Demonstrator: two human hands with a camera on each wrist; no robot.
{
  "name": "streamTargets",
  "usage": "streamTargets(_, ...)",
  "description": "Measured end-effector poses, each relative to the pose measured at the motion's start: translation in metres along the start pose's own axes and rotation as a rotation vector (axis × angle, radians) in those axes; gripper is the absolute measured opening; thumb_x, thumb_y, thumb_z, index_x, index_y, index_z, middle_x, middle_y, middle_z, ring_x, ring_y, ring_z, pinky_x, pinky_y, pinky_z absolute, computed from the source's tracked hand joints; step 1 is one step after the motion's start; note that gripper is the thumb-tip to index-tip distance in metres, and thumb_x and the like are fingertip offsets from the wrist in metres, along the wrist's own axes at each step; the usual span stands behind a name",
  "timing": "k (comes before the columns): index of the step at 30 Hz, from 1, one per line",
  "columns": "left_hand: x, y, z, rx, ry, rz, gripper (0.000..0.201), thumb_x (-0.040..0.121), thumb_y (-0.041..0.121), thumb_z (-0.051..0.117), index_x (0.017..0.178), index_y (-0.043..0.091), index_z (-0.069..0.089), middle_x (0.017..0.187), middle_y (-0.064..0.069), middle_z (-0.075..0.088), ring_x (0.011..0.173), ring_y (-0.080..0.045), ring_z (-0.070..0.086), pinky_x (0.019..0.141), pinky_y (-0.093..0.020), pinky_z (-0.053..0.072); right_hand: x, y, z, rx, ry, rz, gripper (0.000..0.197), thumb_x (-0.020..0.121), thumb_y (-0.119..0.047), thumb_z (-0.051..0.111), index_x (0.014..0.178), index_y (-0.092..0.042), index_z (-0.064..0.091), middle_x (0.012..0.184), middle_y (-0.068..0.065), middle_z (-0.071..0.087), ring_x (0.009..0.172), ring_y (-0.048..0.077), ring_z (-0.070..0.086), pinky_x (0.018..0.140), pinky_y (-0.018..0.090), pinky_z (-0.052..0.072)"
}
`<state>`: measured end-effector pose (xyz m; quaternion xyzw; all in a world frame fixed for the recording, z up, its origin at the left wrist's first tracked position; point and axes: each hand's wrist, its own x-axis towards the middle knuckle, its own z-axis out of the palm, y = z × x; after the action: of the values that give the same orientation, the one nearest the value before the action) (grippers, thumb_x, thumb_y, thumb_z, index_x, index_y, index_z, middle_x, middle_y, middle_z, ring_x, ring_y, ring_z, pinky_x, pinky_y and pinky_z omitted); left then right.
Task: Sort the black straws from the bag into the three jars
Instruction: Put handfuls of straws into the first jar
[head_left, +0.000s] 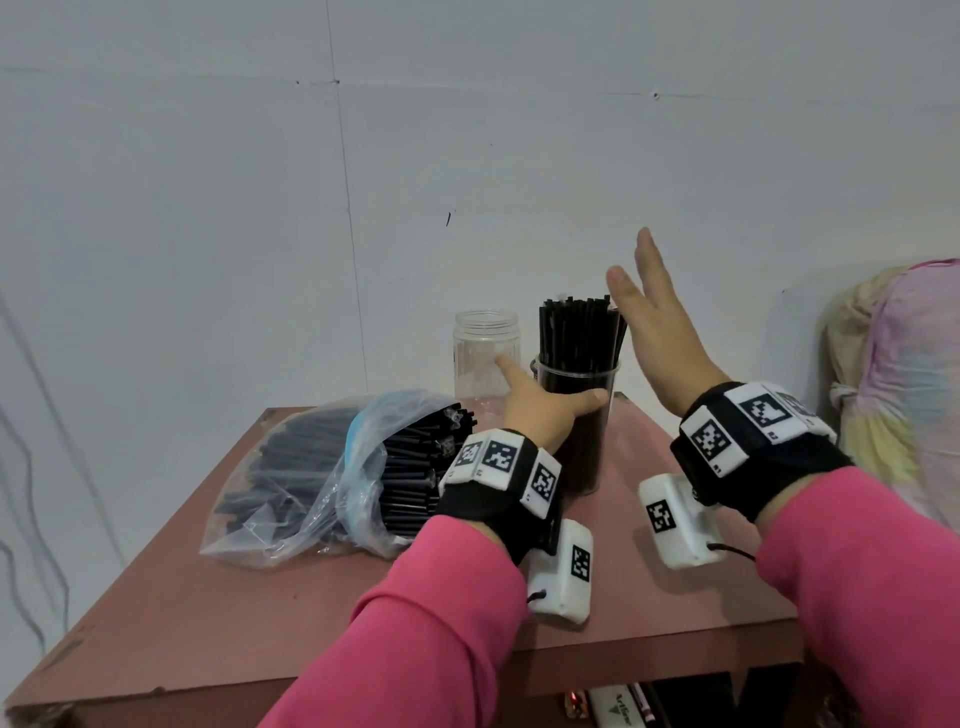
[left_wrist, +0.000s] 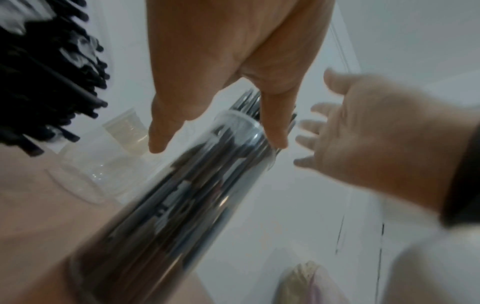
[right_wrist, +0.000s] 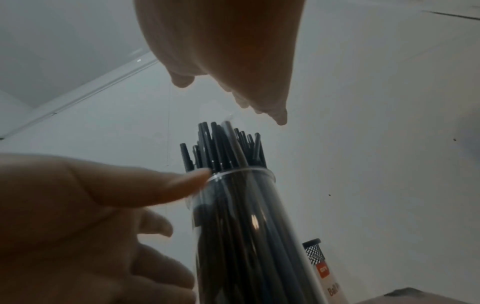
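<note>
A tall clear jar (head_left: 587, 457) packed with black straws (head_left: 576, 332) stands mid-table. My left hand (head_left: 550, 379) straddles its upper part, fingers straight: the thumb lies against the jar's front near the rim and the index finger points past its left side. In the left wrist view the jar (left_wrist: 194, 195) runs between thumb and fingers of that hand (left_wrist: 218, 146). My right hand (head_left: 630, 254) is raised flat and open just right of the straw tops, holding nothing. An empty clear jar (head_left: 485, 353) stands behind left. The plastic bag (head_left: 291, 483) of straws lies at left.
The brown table (head_left: 260, 597) ends close behind the jars at a white wall. A pastel cloth bundle (head_left: 904, 374) sits off the right edge. A clear tube with a red label (right_wrist: 324, 271) stands beside the filled jar. Boxes (head_left: 618, 712) lie on the shelf below.
</note>
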<state>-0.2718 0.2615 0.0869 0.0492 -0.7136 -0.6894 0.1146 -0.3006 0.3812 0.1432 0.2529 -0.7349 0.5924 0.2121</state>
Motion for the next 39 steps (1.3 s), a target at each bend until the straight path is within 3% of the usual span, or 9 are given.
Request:
streamTargets(9, -0.079, 0.024, -0.105, -0.241, 0.086, 0.120, 0.048, 0.090, 0.004, 0.060, 0.131, 0.019, 0.039, 0.112, -0.014, 0.062, 0.099, -0.025, 0.065, 0.094, -0.035, 0.050, -0.065, -0.008, 0.022, 0.091, 0.340, -0.091, 0.013, 0.098, -0.021, 0.052, 0.107, -0.027, 0.060, 0.112, -0.008, 0.062, 0.102, -0.003, 0.055, 0.084, 0.005, 0.039)
streamTargets(14, -0.105, 0.004, -0.166, -0.144, 0.188, 0.150, 0.014, 0.089, 0.000, 0.059, 0.099, 0.010, 0.061, 0.080, -0.009, 0.069, 0.065, -0.017, 0.061, 0.068, -0.026, 0.050, -0.117, 0.004, 0.064, 0.175, 0.165, 0.064, 0.013, 0.097, -0.020, 0.053, 0.094, -0.023, 0.066, 0.087, -0.012, 0.065, 0.082, 0.004, 0.060, 0.074, 0.020, 0.044)
streamTargets(18, -0.110, -0.029, -0.173, -0.029, 0.239, 0.077, 0.017, 0.085, -0.006, 0.059, 0.081, 0.010, 0.064, 0.071, -0.010, 0.060, 0.045, -0.013, 0.053, 0.043, -0.022, 0.041, -0.144, 0.034, 0.108, 0.080, -0.032, 0.291, 0.007, 0.087, -0.028, 0.064, 0.092, -0.032, 0.062, 0.106, -0.002, 0.063, 0.095, 0.011, 0.060, 0.090, 0.037, 0.050)
streamTargets(23, -0.099, -0.069, -0.163, 0.239, 0.291, 0.105, 0.011, 0.066, 0.037, 0.076, 0.076, 0.036, 0.071, 0.102, -0.022, 0.060, 0.071, -0.038, 0.063, 0.059, -0.040, 0.055, -0.154, 0.047, 0.138, 0.101, -0.029, 0.365, 0.029, 0.076, -0.038, 0.072, 0.095, -0.044, 0.052, 0.098, -0.005, 0.066, 0.090, 0.014, 0.066, 0.086, 0.047, 0.054)
streamTargets(25, -0.098, -0.077, -0.158, 0.362, 0.334, 0.102, 0.025, 0.057, 0.055, 0.073, 0.080, 0.046, 0.067, 0.110, -0.001, 0.043, 0.093, -0.035, 0.060, 0.081, -0.044, 0.054, -0.152, 0.043, 0.146, 0.135, -0.025, 0.375, 0.034, 0.072, -0.045, 0.073, 0.098, -0.049, 0.052, 0.099, 0.001, 0.067, 0.083, 0.019, 0.068, 0.074, 0.046, 0.057)
streamTargets(28, -0.104, -0.076, -0.148, 0.522, 0.350, 0.159, 0.028, 0.077, 0.031, 0.076, 0.100, 0.037, 0.061, 0.105, 0.002, 0.038, 0.103, -0.021, 0.047, 0.092, -0.027, 0.037, -0.151, 0.039, 0.157, 0.144, -0.050, 0.360, 0.040, 0.079, -0.029, 0.076, 0.106, -0.043, 0.049, 0.101, 0.007, 0.063, 0.074, 0.020, 0.064, 0.057, 0.031, 0.053)
streamTargets(32, -0.103, -0.078, -0.151, 0.509, 0.290, 0.205, 0.039, 0.084, 0.011, 0.068, 0.116, 0.031, 0.058, 0.106, -0.001, 0.042, 0.099, -0.019, 0.048, 0.089, -0.023, 0.036, -0.154, 0.040, 0.157, 0.028, -0.131, 0.306, 0.079, 0.068, -0.034, 0.083, 0.136, -0.032, 0.043, 0.108, 0.000, 0.057, 0.099, 0.017, 0.060, 0.083, 0.033, 0.052)
streamTargets(36, -0.105, -0.080, -0.154, 0.459, 0.229, 0.257, 0.052, 0.083, 0.001, 0.065, 0.123, 0.033, 0.056, 0.104, 0.004, 0.043, 0.084, -0.001, 0.045, 0.075, -0.005, 0.035, -0.156, 0.037, 0.153, -0.027, -0.194, 0.243, 0.089, 0.072, -0.018, 0.083, 0.145, -0.023, 0.032, 0.106, -0.001, 0.054, 0.095, 0.005, 0.053, 0.073, 0.008, 0.037)
streamTargets(39, -0.106, -0.081, -0.154, 0.433, 0.207, 0.267, 0.054, 0.083, -0.003, 0.063, 0.126, 0.029, 0.056, 0.113, 0.000, 0.047, 0.096, -0.007, 0.047, 0.088, -0.012, 0.036, -0.155, 0.039, 0.155, -0.017, -0.222, 0.247, 0.087, 0.074, -0.010, 0.080, 0.144, -0.021, 0.030, 0.102, -0.003, 0.052, 0.091, 0.004, 0.052, 0.069, 0.005, 0.036)
